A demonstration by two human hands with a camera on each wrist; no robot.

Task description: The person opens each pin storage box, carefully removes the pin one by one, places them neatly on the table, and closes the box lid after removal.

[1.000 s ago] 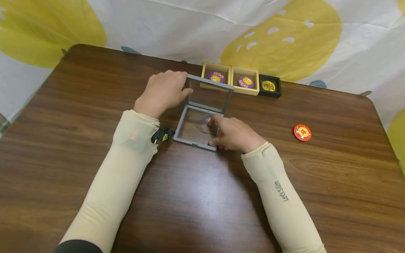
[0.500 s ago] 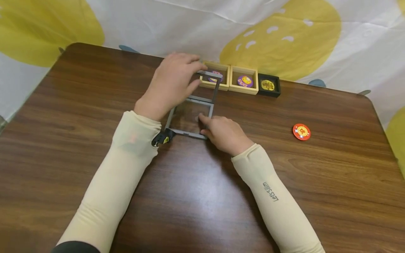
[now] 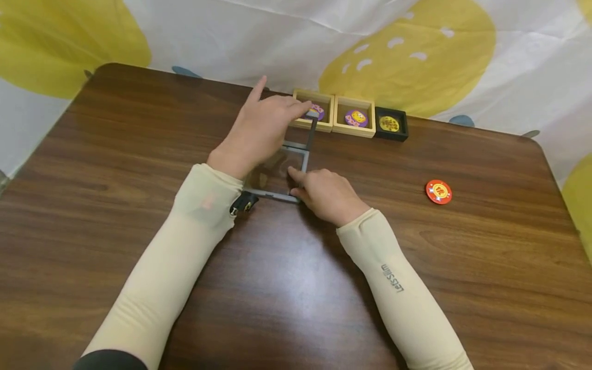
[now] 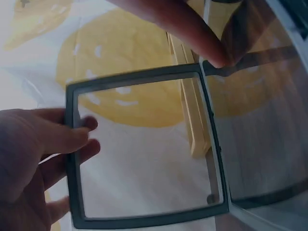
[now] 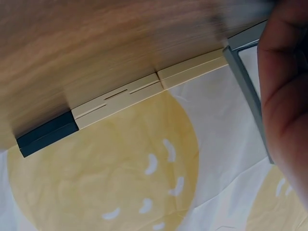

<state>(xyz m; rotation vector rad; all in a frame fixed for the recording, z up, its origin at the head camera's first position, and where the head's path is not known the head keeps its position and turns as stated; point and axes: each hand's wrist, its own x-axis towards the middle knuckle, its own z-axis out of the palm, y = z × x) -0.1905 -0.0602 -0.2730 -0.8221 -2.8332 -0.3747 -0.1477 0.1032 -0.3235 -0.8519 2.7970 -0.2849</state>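
A grey display case point(image 3: 273, 195) with clear film windows stands unfolded at its hinge, its lower half on the table and its lid point(image 4: 144, 74) raised. My left hand point(image 3: 261, 123) pinches the lid's outer rim, thumb on one side and fingers on the other, as the left wrist view shows. My right hand point(image 3: 326, 192) rests at the lower half's right side. Its forefinger point(image 4: 197, 41) lies straight with its tip touching the film, and the thumb is by the front rim. Its other fingers are mostly hidden. Part of the lid is covered by my left hand.
Two light wooden boxes point(image 3: 354, 131) with purple discs and a black box point(image 3: 392, 134) with a yellow disc line the back edge. A red poker chip point(image 3: 438, 191) lies on the right of the table point(image 3: 485, 257). A patterned cloth point(image 3: 259, 41) hangs behind.
The case has shifted left and slightly back, with both hands following. My left hand has moved rightward over the lid, one finger now sticking up. The boxes and chip stay put.
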